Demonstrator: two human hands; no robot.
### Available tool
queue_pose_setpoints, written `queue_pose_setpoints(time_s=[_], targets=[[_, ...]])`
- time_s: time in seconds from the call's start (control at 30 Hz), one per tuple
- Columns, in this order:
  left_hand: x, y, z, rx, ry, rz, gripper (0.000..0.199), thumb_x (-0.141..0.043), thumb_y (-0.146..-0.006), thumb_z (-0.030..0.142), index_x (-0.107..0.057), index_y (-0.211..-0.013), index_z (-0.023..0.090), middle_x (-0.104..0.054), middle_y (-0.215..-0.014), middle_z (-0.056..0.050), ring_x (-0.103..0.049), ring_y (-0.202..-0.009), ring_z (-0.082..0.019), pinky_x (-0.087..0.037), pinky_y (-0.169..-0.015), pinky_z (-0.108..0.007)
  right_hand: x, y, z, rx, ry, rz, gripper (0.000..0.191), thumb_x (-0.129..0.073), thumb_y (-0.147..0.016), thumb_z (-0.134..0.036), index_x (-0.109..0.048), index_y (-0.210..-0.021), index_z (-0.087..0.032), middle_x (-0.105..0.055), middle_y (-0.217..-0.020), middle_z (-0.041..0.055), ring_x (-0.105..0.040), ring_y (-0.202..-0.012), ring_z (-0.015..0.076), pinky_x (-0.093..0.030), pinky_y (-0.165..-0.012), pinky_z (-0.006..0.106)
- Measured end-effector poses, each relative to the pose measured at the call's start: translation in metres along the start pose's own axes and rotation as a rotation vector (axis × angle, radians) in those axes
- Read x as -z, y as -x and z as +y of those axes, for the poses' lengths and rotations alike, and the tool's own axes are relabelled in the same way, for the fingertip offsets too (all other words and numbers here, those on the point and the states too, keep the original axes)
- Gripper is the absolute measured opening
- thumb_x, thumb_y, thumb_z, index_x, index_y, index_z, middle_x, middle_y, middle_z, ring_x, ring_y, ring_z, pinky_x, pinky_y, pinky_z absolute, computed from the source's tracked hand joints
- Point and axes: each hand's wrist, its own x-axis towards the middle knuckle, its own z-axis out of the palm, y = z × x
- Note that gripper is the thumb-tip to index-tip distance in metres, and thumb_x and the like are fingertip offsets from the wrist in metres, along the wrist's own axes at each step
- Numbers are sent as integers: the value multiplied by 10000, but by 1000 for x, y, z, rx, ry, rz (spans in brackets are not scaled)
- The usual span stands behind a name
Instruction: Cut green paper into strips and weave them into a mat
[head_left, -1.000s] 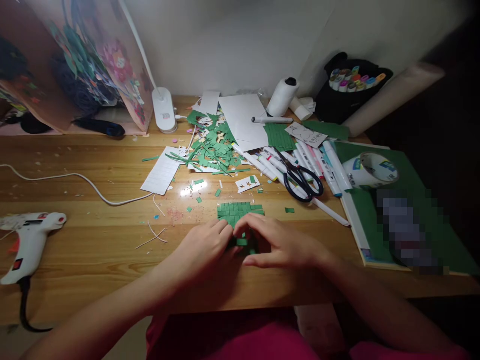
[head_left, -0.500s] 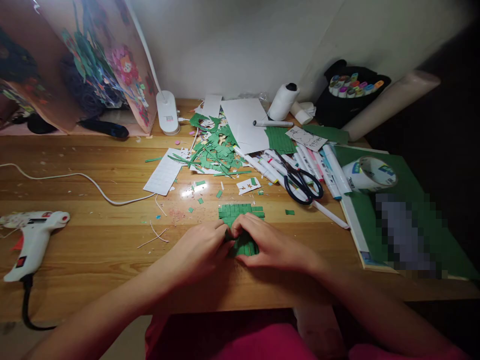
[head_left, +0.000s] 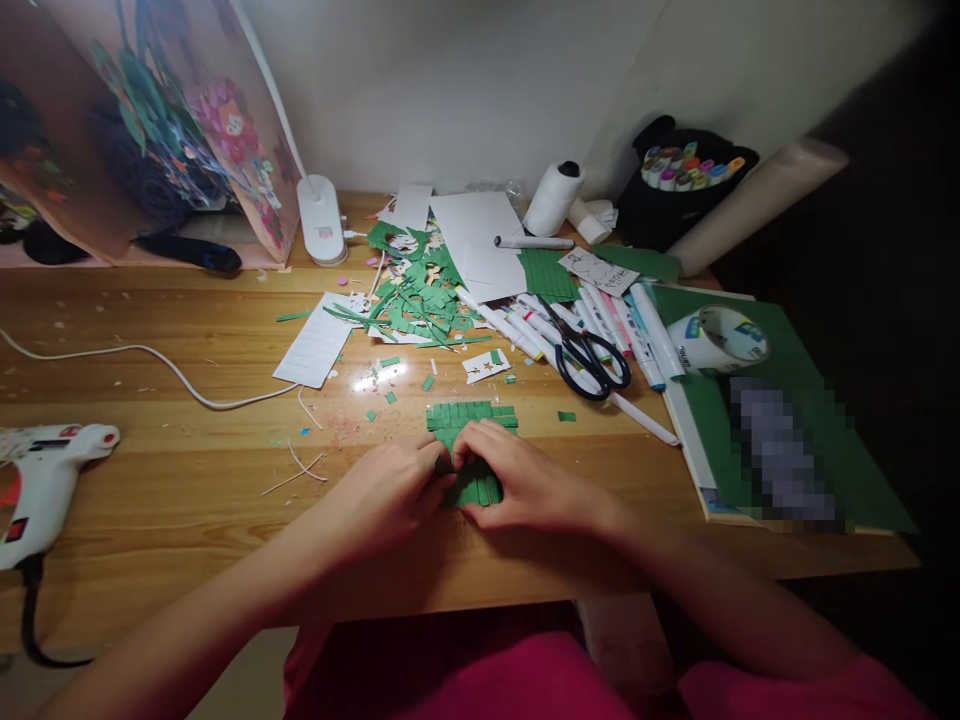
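Observation:
A small woven mat of green paper strips [head_left: 466,412] lies on the table close in front of me. My left hand [head_left: 397,482] is closed at its left side, with the fingertips pinching at the paper. Curved over the mat's right part, my right hand [head_left: 517,475] presses with its thumb near the lower edge and its fingers on top. The fingertips of both hands nearly meet over the mat. They cover its middle, so exactly which strip each one pinches is hidden.
A glue gun [head_left: 56,465] lies at the left. Black-handled scissors [head_left: 592,375] rest on several markers [head_left: 517,325]. Green paper scraps [head_left: 427,300] are heaped behind the mat. A tape roll [head_left: 720,340] sits on a green sheet [head_left: 802,385] at the right.
The whole view has shifted slightly, so things appear a little further left. Both hands stay on the woven mat, with almost no change in their grip.

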Motion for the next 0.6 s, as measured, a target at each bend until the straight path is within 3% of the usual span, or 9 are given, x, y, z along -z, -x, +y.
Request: queue_pose_setpoints(time_s=[0.27,0.37,0.4,0.43,0.53,0.6], targets=[[1,0,0,2,8,-10,156,-415,-899,225,-551,-861,160,-596,-834,-44,-559,-699,-143,-396,-605,-257,9,-3,-8,-4,-3,-34,282,-693,-691,-161,-503,-897,-190,-573,-915,26,-521,-872,179,-433,-770,286],[4,0,2,13,9,-15,180,-399,-907,238,-549,-843,162,-605,-840,-46,-561,-700,-144,-403,-613,-263,23,18,-17,-9,-20,39,251,-657,-782,-248,-520,-989,-209,-611,-991,44,-560,-938,187,-464,-817,307],[5,-1,2,20,9,-22,195,-388,-911,245,-547,-833,162,-607,-839,-47,-562,-701,-146,-406,-616,-266,26,31,-17,-34,-5,145,218,-609,-826,-242,-517,-1022,-219,-618,-1016,49,-572,-961,186,-474,-827,314],[5,-1,2,24,11,-29,212,-375,-916,253,-544,-824,164,-607,-839,-47,-562,-703,-148,-408,-616,-268,29,47,-15,-61,39,331,185,-554,-858,-211,-509,-1037,-228,-627,-1023,51,-583,-977,187,-477,-847,336],[3,-3,0,14,12,-32,249,-345,-924,277,-524,-783,174,-601,-800,-36,-551,-669,-144,-398,-589,-264,29,110,10,-55,330,1206,76,-462,-874,-173,-493,-875,-242,-628,-803,19,-632,-754,196,-522,-715,392],[0,-4,-2,13,13,-25,256,-343,-923,289,-502,-754,181,-592,-767,-29,-540,-643,-141,-390,-570,-262,26,153,36,-122,575,1661,19,-469,-863,-209,-458,-858,-225,-611,-742,31,-629,-650,210,-525,-659,426]])
